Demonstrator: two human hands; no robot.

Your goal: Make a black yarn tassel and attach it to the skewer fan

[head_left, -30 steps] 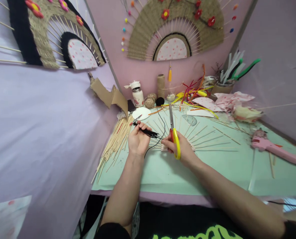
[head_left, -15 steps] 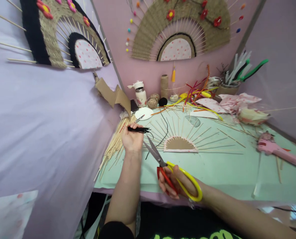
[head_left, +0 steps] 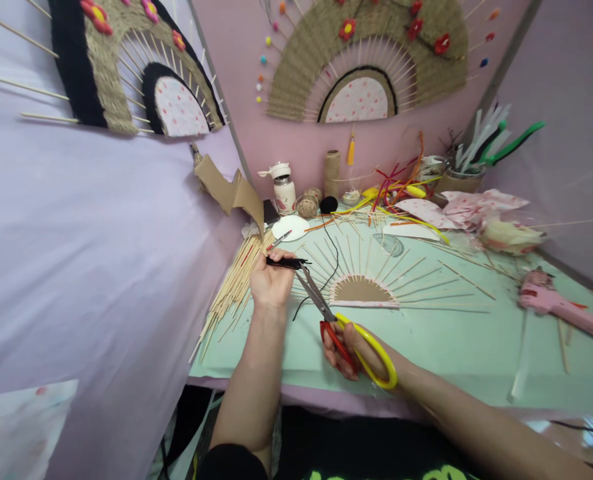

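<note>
My left hand (head_left: 272,279) is closed around a bundle of black yarn (head_left: 286,263), whose loose ends stick out to the right. In my right hand (head_left: 344,350) are scissors (head_left: 321,303) with one red and one yellow handle loop. Their blades are slightly apart, with the tips at the yarn's loose ends. Beyond the scissors, a half-round cardboard piece (head_left: 364,289) with thin sticks fanning out lies on the pale green table (head_left: 426,353). A black strand runs over the table from a black yarn ball (head_left: 328,205).
Many loose sticks (head_left: 231,287) lie at the left. Behind stand a white bottle (head_left: 284,193), a twine spool (head_left: 332,173) and a jar of glue sticks (head_left: 459,181). A pink glue gun (head_left: 566,307) rests at the right. Woven fans (head_left: 296,80) hang on the walls.
The scissors have moved up and left relative to the yarn, and their blades are closer together. My left hand has shifted slightly right with the bundle still in it.
</note>
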